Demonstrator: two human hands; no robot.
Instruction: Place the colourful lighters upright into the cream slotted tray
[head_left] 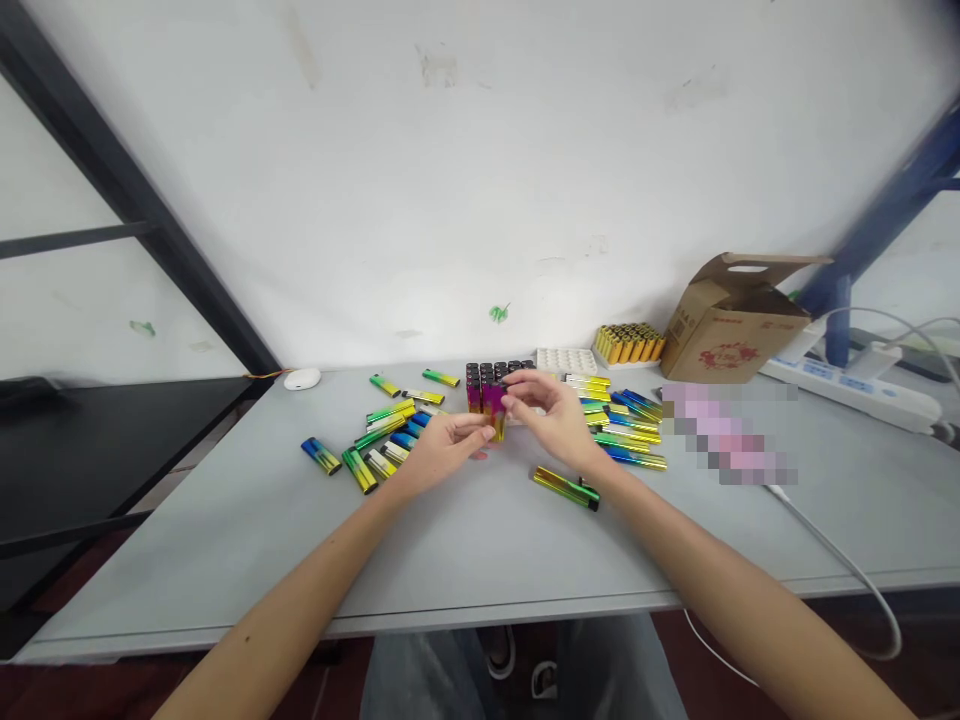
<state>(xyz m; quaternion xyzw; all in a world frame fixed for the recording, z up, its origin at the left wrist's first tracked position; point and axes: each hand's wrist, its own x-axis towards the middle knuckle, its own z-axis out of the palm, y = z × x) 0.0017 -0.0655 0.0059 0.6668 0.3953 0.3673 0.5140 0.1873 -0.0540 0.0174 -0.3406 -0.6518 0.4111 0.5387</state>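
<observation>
Two bare hands together: left hand (444, 452) and right hand (544, 412) clamped on upright pink-gold metallic lighter (493, 410), apparently aligning it against black-capped lighter block (487, 372).

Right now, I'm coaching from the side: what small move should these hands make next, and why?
Probably set the gradient lighter, held upright between the left hand and right hand, against the block of standing lighters. It's already aligned with that block and right beside it, so a short push seems enough.
</observation>
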